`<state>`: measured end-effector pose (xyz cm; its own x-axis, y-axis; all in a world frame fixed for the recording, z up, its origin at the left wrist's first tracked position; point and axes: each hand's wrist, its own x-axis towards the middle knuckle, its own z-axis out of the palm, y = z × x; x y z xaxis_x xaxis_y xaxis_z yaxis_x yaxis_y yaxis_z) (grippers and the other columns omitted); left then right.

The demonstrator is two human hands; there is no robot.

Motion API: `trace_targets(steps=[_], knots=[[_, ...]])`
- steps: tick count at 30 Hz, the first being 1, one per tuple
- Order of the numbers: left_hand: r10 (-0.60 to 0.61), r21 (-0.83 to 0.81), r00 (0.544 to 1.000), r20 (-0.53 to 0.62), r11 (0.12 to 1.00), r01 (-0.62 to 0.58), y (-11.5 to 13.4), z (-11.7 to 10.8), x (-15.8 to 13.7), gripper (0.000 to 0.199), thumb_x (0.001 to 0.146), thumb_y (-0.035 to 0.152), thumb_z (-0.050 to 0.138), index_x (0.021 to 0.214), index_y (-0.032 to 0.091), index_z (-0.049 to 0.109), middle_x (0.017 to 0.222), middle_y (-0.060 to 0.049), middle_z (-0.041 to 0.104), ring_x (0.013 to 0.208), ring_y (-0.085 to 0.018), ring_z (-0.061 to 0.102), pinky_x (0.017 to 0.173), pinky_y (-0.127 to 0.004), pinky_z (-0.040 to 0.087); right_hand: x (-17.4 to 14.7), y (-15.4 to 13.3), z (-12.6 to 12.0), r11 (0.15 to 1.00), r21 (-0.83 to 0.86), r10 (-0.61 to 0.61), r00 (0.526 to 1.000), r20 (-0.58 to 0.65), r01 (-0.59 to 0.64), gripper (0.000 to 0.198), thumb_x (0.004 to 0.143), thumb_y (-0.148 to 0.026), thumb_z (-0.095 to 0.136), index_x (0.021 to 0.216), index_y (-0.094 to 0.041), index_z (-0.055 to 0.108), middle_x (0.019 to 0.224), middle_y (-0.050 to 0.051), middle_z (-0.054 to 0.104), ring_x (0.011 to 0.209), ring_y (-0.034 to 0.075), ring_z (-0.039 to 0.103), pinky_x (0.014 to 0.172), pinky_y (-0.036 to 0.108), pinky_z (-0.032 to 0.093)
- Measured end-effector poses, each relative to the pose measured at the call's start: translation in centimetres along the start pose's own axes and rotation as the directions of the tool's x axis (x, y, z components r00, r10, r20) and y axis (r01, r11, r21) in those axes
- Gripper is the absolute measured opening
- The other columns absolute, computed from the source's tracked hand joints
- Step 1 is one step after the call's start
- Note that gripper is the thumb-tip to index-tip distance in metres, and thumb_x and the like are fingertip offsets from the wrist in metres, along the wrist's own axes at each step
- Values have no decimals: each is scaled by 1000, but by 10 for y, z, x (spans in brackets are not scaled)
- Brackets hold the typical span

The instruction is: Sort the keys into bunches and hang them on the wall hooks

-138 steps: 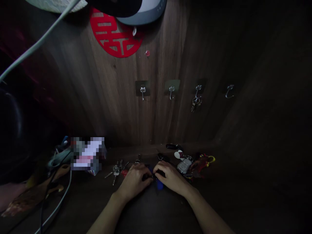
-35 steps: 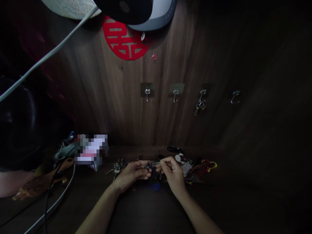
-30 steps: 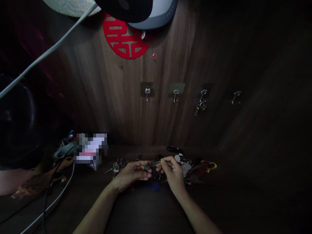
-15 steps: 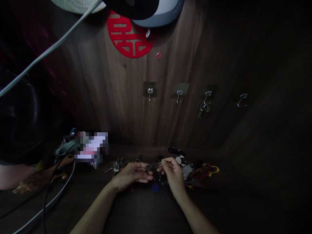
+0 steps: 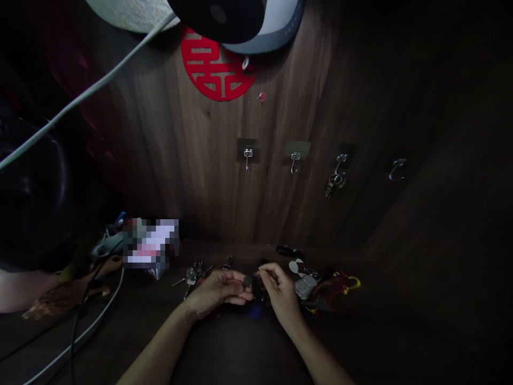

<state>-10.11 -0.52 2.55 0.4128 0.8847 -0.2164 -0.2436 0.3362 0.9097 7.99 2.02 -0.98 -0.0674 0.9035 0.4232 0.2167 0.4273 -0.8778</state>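
Note:
My left hand (image 5: 218, 289) is closed, thumb over fingers, on a small dark key (image 5: 248, 282) that pokes out at the fingertips. Close beside it, my right hand (image 5: 279, 291) makes a pinch; the tiny thing between its thumb and finger is too dark to make out. Just left of my left hand lies a bunch of keys (image 5: 192, 274). A blue tag (image 5: 255, 312) shows below the gap between my hands. To the right of my right hand are a grey fob (image 5: 305, 286) and a red and yellow trinket (image 5: 340, 286).
Metal hooks run along the wooden back panel, and keys (image 5: 334, 184) hang from one hook (image 5: 341, 158). A blurred-out box (image 5: 152, 246), a brown carved piece (image 5: 64, 294) and a white cable (image 5: 100, 315) lie at left. Hats (image 5: 272, 27) hang above a red cut-out (image 5: 216, 75).
My right hand has shifted slightly left, closer to my left hand. The dark key now sits more hidden between the fingertips. The whole view has moved down a little.

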Motion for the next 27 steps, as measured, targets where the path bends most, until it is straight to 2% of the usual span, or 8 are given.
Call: trace_targets(steps=[3, 6, 10, 15, 19, 23, 25, 27], knots=[[29, -34, 999, -18, 999, -30, -1, -1, 1, 26, 67, 23, 76, 90, 12, 69, 88, -7, 71, 81, -16, 68, 72, -22, 52, -1, -7, -3, 977, -126, -173, 985, -16, 170, 14, 87, -30, 48, 91, -21, 59, 94, 7, 65, 91, 21, 60, 74, 32, 48], [53, -51, 998, -14, 997, -54, -3, -4, 3, 27, 68, 23, 76, 91, 12, 68, 87, -7, 72, 82, -16, 68, 72, -22, 52, -4, -14, -3, 912, -251, -324, 945, 40, 324, 9, 85, -24, 51, 86, -23, 60, 95, 6, 63, 95, 22, 57, 83, 37, 45], [64, -48, 998, -2, 997, -64, -4, -4, 5, 30, 67, 25, 77, 92, 12, 68, 87, -8, 72, 84, -17, 68, 73, -22, 52, -7, -17, 0, 861, -312, -384, 916, 118, 401, 4, 82, -21, 55, 82, -23, 58, 90, 4, 62, 89, 21, 58, 83, 38, 43], [64, -33, 998, -13, 997, -65, -5, -2, 5, 33, 65, 26, 78, 92, 12, 68, 89, -7, 71, 84, -17, 68, 72, -21, 51, -5, -14, -1, 849, -317, -414, 905, 98, 423, 10, 83, -17, 52, 77, -23, 57, 82, 3, 61, 82, 19, 56, 74, 33, 44], [80, -17, 993, -81, 996, -82, -5, -4, 7, 31, 67, 28, 77, 92, 13, 65, 83, -4, 70, 75, -14, 68, 68, -21, 52, -6, -13, -3, 913, -245, -328, 944, 36, 327, 13, 86, -21, 48, 77, -22, 57, 77, 2, 59, 73, 16, 55, 64, 27, 44], [91, -21, 986, -136, 995, -95, -6, -4, 7, 33, 66, 28, 77, 92, 13, 63, 78, -3, 68, 68, -12, 67, 65, -21, 51, -4, -13, -3, 997, -29, -71, 997, -29, 70, 19, 87, -34, 48, 79, -21, 57, 64, -1, 54, 57, 13, 52, 52, 23, 42], [92, -15, 988, -125, 995, -95, -6, -3, 7, 34, 66, 28, 77, 93, 13, 62, 78, -3, 68, 66, -11, 65, 64, -21, 50, -2, -13, -3, 991, 125, 57, 997, -53, -50, 23, 85, -41, 51, 79, -20, 57, 57, -3, 52, 51, 11, 50, 48, 22, 41], [97, 3, 989, -109, 995, -97, -6, -3, 8, 35, 66, 29, 77, 93, 13, 62, 79, -3, 68, 65, -11, 64, 64, -21, 49, 2, -12, -3, 958, 264, 134, 988, -73, -110, 26, 81, -45, 55, 78, -20, 56, 54, -4, 53, 48, 11, 50, 46, 21, 40]])
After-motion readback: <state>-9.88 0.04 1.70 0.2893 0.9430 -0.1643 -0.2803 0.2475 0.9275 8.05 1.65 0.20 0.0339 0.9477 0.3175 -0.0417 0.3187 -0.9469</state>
